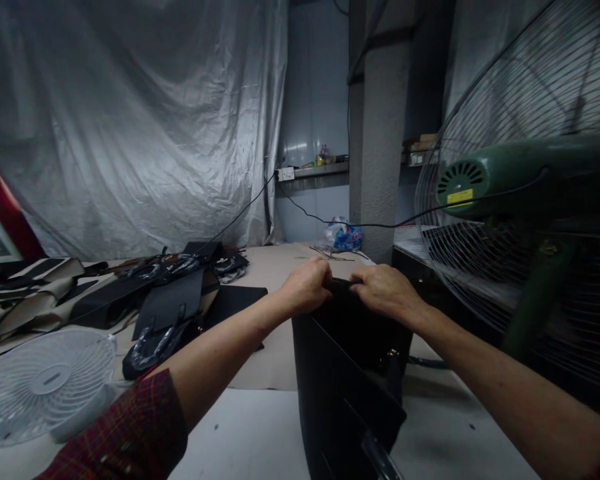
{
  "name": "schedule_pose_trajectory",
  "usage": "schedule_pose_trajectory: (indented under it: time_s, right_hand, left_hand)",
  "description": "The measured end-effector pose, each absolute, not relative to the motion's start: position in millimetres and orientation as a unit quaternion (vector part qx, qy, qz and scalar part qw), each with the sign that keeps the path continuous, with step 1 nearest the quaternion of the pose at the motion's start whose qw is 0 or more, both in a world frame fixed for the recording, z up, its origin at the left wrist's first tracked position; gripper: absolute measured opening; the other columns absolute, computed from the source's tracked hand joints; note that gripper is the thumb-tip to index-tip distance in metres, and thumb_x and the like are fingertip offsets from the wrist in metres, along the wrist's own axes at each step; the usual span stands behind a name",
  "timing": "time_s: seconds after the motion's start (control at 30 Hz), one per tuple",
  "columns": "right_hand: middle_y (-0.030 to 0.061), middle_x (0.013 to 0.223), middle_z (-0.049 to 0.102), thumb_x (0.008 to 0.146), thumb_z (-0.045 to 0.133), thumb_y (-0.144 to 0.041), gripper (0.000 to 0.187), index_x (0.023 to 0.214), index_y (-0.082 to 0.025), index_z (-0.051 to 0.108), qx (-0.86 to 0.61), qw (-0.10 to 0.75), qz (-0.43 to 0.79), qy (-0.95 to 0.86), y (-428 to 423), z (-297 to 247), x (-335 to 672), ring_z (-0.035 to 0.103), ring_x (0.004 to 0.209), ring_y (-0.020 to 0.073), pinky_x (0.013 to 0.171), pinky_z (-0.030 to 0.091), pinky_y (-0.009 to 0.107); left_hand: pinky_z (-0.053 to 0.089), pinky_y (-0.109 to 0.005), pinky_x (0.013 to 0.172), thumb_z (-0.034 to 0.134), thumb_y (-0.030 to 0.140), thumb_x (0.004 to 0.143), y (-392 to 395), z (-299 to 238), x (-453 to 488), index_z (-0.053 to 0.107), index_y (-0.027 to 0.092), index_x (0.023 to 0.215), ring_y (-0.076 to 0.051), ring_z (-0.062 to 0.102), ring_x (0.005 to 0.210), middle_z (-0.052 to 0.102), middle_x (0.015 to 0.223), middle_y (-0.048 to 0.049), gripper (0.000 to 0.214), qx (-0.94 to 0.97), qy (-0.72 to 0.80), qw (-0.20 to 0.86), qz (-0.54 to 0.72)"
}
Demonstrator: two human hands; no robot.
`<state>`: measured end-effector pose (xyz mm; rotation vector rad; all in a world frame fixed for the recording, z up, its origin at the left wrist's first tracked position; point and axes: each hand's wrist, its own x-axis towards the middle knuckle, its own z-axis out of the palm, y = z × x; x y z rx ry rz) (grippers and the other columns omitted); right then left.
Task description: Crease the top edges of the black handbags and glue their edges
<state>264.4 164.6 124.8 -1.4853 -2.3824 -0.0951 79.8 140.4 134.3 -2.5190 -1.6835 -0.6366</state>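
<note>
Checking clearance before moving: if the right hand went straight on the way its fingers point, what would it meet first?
Probably the left hand, across a short gap; it and the right hand both hold the black bag. One view leaves depth unclear.

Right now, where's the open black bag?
In the head view, the bag is right of centre, rim in left hand and right hand, left of the green fan.
</note>
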Motion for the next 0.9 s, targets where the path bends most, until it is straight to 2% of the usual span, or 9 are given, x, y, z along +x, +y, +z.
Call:
schedule_pose_trajectory:
  time_s: [0.1, 0.27, 0.37, 0.47, 0.57, 0.73, 0.9]
  right_hand:
    - [0.0037, 0.076, 0.069, 0.077, 0.056, -0.029, 0.016, 0.079, -0.023, 0.072, -0.519, 0.155, 0.001, -0.84, 168, 130, 272, 0.061, 0.076, 0.0196, 0.06, 0.035, 0.028]
    - [0.0018, 0.071, 0.067, 0.077, 0.058, -0.029, 0.015, 0.074, -0.022, 0.071, -0.506, 0.152, 0.04, -0.848, 169, 132, 275, 0.059, 0.072, 0.0174, 0.059, 0.035, 0.027]
    - [0.0016, 0.071, 0.066, 0.077, 0.057, -0.027, 0.014, 0.076, -0.022, 0.071, -0.506, 0.162, 0.047, -0.846, 168, 131, 272, 0.059, 0.071, 0.017, 0.06, 0.034, 0.027]
    - [0.0007, 0.069, 0.065, 0.077, 0.057, -0.027, 0.014, 0.075, -0.022, 0.07, -0.506, 0.169, 0.058, -0.844, 166, 130, 273, 0.058, 0.069, 0.0163, 0.059, 0.034, 0.027]
    - [-0.0001, 0.067, 0.065, 0.077, 0.057, -0.028, 0.015, 0.073, -0.022, 0.07, -0.503, 0.174, 0.076, -0.843, 165, 128, 276, 0.058, 0.067, 0.0158, 0.059, 0.035, 0.027]
    - [-0.0001, 0.068, 0.065, 0.076, 0.057, -0.028, 0.015, 0.074, -0.023, 0.071, -0.492, 0.195, 0.086, -0.844, 164, 126, 280, 0.059, 0.068, 0.0164, 0.06, 0.036, 0.027]
    - [-0.0008, 0.067, 0.065, 0.077, 0.057, -0.027, 0.015, 0.072, -0.023, 0.07, -0.471, 0.21, 0.113, -0.849, 162, 126, 282, 0.06, 0.067, 0.016, 0.061, 0.037, 0.027]
  left_hand:
    - [0.051, -0.034, 0.085, 0.081, 0.018, 0.056, 138, 133, 49, 0.052, 0.018, 0.096, -0.021, 0.057, 0.1, 0.044, 0.125, -0.0087, 0.05, -0.833, -0.501, -0.025, -0.234]
    - [0.053, -0.032, 0.074, 0.083, 0.017, 0.054, 135, 131, 22, 0.048, 0.019, 0.098, -0.017, 0.058, 0.092, 0.038, 0.123, -0.0081, 0.056, -0.826, -0.485, -0.122, -0.26]
    - [0.052, -0.032, 0.078, 0.079, 0.019, 0.061, 134, 132, 26, 0.051, 0.02, 0.098, -0.016, 0.057, 0.091, 0.043, 0.12, -0.0056, 0.047, -0.856, -0.441, -0.103, -0.248]
    - [0.048, -0.032, 0.083, 0.074, 0.021, 0.069, 131, 134, 32, 0.054, 0.021, 0.097, -0.016, 0.056, 0.09, 0.053, 0.108, -0.0028, 0.034, -0.874, -0.434, -0.055, -0.212]
    - [0.047, -0.03, 0.081, 0.068, 0.021, 0.075, 128, 137, 34, 0.056, 0.022, 0.1, -0.015, 0.057, 0.083, 0.058, 0.098, -0.0005, 0.027, -0.866, -0.46, -0.04, -0.191]
    - [0.047, -0.026, 0.076, 0.064, 0.022, 0.078, 123, 138, 35, 0.057, 0.024, 0.105, -0.013, 0.058, 0.075, 0.063, 0.087, 0.0024, 0.028, -0.845, -0.496, -0.049, -0.194]
    - [0.047, -0.024, 0.075, 0.065, 0.023, 0.079, 122, 137, 36, 0.06, 0.023, 0.103, -0.012, 0.059, 0.074, 0.065, 0.085, 0.0024, 0.025, -0.842, -0.496, -0.052, -0.207]
